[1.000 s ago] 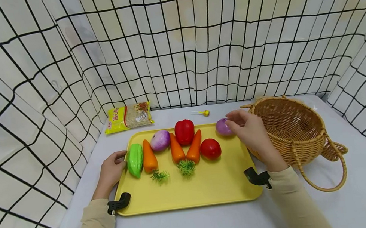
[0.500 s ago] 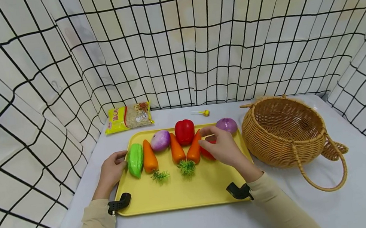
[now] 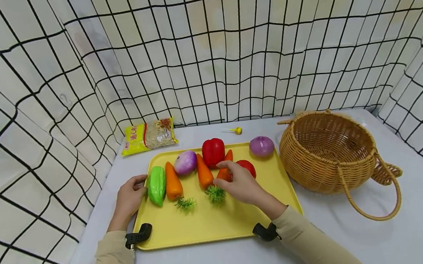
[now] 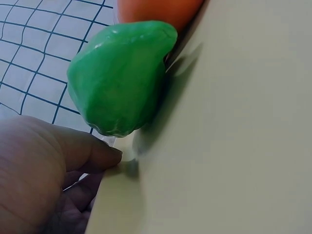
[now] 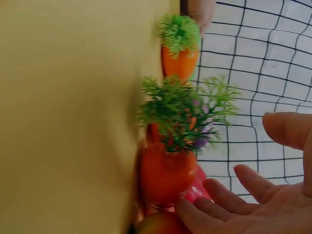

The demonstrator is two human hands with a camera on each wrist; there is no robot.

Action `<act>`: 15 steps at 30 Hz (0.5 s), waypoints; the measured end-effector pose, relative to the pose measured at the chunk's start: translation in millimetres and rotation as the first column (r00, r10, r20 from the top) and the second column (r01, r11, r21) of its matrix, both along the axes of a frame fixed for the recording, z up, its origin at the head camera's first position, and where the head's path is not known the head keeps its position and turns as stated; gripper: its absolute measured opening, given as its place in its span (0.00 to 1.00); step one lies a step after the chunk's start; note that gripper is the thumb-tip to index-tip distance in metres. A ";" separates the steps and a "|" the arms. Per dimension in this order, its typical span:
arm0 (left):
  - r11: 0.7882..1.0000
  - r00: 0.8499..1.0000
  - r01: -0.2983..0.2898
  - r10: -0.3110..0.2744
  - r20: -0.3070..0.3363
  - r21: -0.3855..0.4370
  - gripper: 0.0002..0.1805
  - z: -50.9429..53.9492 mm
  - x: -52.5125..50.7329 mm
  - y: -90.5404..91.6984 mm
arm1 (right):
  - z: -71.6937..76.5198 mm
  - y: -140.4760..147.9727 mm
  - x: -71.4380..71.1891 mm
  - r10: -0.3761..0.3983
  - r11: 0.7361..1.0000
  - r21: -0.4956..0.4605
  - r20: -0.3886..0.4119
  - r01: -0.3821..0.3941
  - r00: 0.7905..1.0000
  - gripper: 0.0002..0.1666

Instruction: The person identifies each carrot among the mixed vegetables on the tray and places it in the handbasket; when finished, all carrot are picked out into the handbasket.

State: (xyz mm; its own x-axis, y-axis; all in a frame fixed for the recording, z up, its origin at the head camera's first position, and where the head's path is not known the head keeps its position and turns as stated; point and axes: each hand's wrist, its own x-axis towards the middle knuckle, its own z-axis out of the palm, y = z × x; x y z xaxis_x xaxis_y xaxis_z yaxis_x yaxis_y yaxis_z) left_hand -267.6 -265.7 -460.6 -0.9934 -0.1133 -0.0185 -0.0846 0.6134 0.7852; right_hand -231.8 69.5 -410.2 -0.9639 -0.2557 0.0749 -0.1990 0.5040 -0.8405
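Carrot point(image 5: 167, 174) lies beside the spread-fingered right hand point(image 3: 243, 185); the left hand point(image 3: 130, 198) (near a green vegetable point(image 3: 157, 186)) pinches the tray point(image 3: 214, 223).

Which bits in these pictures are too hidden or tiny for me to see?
Head view: part of the rightmost carrot, behind the right hand.
Head view: the tomato's left side, behind that same hand.
Head view: the near part of the basket's inside, behind its own front wall.
Head view: the bag's smallest print, too small to read.
Left wrist view: the top of the leftmost carrot, cut off by the picture's top edge.
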 end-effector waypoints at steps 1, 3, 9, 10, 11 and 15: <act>1.000 1.000 -0.003 0.003 0.000 0.001 0.25 0.0 -0.1 0.4 | -1.8 -0.6 0.0 0.001 1.000 0.010 0.003 -0.001 1.000 0.30; 1.000 1.000 -0.011 0.011 -0.004 -0.005 0.25 -0.4 -0.5 1.2 | -4.8 -1.0 -0.1 0.006 0.999 0.035 0.009 -0.006 1.000 0.32; 1.000 1.000 -0.013 0.013 -0.001 -0.003 0.25 -0.5 -1.6 2.1 | -12.1 1.7 -4.1 0.051 0.993 0.105 0.037 -0.055 0.998 0.34; 1.000 1.000 -0.008 0.008 0.006 0.001 0.25 -0.4 -1.7 1.8 | -13.1 2.4 -5.3 0.061 0.991 0.116 0.041 -0.065 0.997 0.34; 1.000 1.000 -0.009 0.009 0.007 0.003 0.25 -0.1 -1.5 1.8 | -14.3 3.2 -6.6 0.071 0.989 0.130 0.046 -0.076 0.996 0.34; 1.000 1.000 -0.006 0.006 0.004 0.002 0.25 0.4 -0.9 1.3 | -17.1 7.1 -10.9 0.094 0.978 0.182 0.064 -0.104 0.994 0.32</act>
